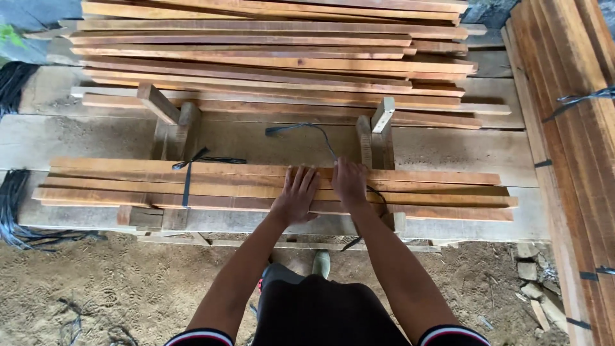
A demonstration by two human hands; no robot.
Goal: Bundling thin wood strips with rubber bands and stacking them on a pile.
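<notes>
A bundle of long thin wooden slats (224,186) lies across wooden supports in front of me. My left hand (296,194) rests flat on top of the bundle with fingers spread. Beside it, my right hand (349,184) presses on the slats next to a black plastic strap (323,139) that runs from behind the bundle and down under it. A second black strap (187,182) is tied around the bundle at the left.
A larger pile of loose slats (275,57) lies behind on wide planks. Strapped stacks of boards (570,128) stand at the right. Coils of black strap (13,198) lie at the left. Sandy ground with stones (532,275) is below.
</notes>
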